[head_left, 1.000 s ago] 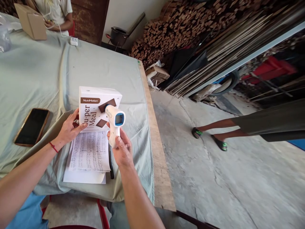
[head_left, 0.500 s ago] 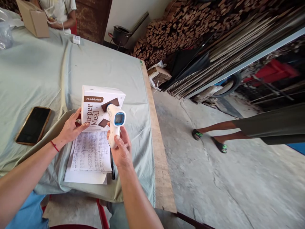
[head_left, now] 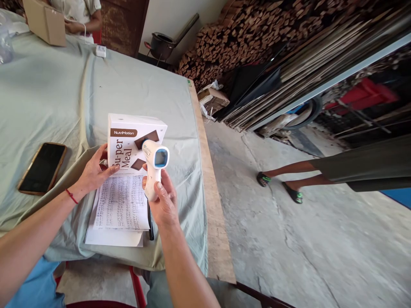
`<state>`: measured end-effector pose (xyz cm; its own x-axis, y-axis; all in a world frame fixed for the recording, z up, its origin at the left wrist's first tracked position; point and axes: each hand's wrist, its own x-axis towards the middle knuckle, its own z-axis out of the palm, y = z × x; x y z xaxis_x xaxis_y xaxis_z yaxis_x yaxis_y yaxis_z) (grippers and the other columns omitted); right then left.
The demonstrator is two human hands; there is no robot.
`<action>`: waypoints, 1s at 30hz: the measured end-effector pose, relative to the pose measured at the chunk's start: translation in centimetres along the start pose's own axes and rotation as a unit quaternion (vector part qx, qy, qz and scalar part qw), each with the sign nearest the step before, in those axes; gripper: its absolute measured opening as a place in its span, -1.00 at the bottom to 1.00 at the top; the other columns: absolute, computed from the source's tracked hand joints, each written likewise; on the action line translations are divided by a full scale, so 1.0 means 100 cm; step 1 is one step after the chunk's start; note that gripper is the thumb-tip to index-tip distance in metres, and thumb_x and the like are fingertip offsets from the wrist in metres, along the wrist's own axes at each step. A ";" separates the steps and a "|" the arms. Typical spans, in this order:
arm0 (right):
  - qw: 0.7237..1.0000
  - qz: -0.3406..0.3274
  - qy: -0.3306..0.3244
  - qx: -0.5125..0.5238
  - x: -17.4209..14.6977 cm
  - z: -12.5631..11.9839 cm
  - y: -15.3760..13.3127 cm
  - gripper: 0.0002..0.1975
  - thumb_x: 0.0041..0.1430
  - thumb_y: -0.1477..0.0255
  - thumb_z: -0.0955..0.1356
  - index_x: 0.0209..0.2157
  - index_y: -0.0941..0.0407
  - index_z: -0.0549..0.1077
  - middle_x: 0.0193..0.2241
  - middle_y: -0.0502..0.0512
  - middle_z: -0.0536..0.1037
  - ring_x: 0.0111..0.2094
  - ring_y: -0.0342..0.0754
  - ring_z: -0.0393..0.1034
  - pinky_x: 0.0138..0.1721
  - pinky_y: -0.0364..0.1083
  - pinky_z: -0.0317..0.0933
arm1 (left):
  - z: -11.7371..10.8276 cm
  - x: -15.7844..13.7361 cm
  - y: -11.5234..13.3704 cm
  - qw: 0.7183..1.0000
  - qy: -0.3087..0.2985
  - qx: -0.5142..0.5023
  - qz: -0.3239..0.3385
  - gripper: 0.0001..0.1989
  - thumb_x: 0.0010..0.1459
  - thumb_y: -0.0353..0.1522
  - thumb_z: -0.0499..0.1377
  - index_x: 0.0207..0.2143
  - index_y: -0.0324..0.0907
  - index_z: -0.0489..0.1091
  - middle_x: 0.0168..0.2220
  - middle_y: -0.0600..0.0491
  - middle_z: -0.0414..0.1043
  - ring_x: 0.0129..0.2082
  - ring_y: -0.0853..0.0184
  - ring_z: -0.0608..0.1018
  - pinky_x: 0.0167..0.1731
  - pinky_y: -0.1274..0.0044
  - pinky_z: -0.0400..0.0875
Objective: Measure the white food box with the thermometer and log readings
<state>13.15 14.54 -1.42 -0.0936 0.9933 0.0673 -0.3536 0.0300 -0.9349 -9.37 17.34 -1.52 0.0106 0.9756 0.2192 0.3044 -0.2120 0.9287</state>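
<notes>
My left hand [head_left: 95,170] grips the lower left edge of a white box [head_left: 123,147] printed "NutriMotion", thumb on its front, a red string on the wrist. The box stands upright at the far end of some handwritten sheets [head_left: 122,205]. My right hand [head_left: 165,199] is wrapped round the handle of a white infrared thermometer [head_left: 152,177] with a blue-rimmed screen facing me. The thermometer is in front of the box's right part; whether it touches the box I cannot tell. A black pen-like stick [head_left: 150,224] lies along the sheets' right edge.
A phone [head_left: 43,168] lies left on the cloth-covered table [head_left: 138,85]. Across it sits a person [head_left: 86,21] behind a cardboard box [head_left: 48,25], near a small white box [head_left: 100,51]. The table's wooden edge [head_left: 213,205] runs along the right; another person's legs [head_left: 295,175] are beyond.
The whole view has shifted slightly. Both hands keep their holds on the box and the thermometer, with hardly any movement between them.
</notes>
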 end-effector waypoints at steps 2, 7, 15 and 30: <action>1.000 -0.004 -0.006 0.018 0.000 0.000 0.000 -0.55 0.16 0.11 0.41 0.07 -0.10 0.48 0.04 0.13 0.62 -0.24 -0.01 0.50 -0.15 0.08 0.40 | 0.000 -0.002 -0.007 1.000 0.013 0.008 0.001 -0.16 0.16 -0.03 0.33 0.35 -0.13 0.08 0.07 -0.20 0.47 0.03 0.01 0.58 -0.20 0.28 0.66; 0.999 -0.020 0.017 -0.028 -0.002 -0.009 0.002 -0.51 0.16 0.09 0.40 0.11 -0.07 0.45 0.03 0.14 0.62 -0.18 0.03 0.54 -0.10 0.10 0.41 | -0.005 0.000 -0.028 0.990 0.100 0.079 0.065 -0.08 0.14 -0.06 0.35 0.39 -0.05 -0.04 0.18 -0.20 0.34 0.14 -0.01 0.50 -0.09 0.21 0.62; 0.821 -0.147 0.148 -0.531 -0.005 -0.075 0.009 -0.61 0.20 0.19 0.34 0.01 0.06 0.49 -0.04 0.23 0.61 -0.01 0.17 0.47 0.01 0.20 0.35 | -0.005 0.012 -0.032 0.991 0.090 0.058 0.078 -0.28 0.20 -0.22 0.26 0.31 -0.04 0.02 0.24 -0.13 0.31 0.17 0.05 0.50 -0.01 0.16 0.60; 0.781 -0.055 -0.012 -0.622 -0.035 -0.055 0.011 -0.84 0.18 0.31 0.42 -0.21 0.04 0.54 -0.55 -0.05 0.52 -0.48 -0.06 0.43 -0.42 -0.10 0.24 | 0.029 -0.040 0.017 0.897 -0.082 0.307 0.309 -0.87 0.38 -0.31 0.19 -0.07 -0.12 0.45 -0.03 -0.03 0.46 -0.04 0.18 0.50 -0.02 0.23 0.34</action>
<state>18.22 11.66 -4.56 -0.1491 0.9750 0.1645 0.8157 0.2153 -0.5368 -6.11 13.19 -1.68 0.4815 0.6893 0.5414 0.6590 -0.6919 0.2949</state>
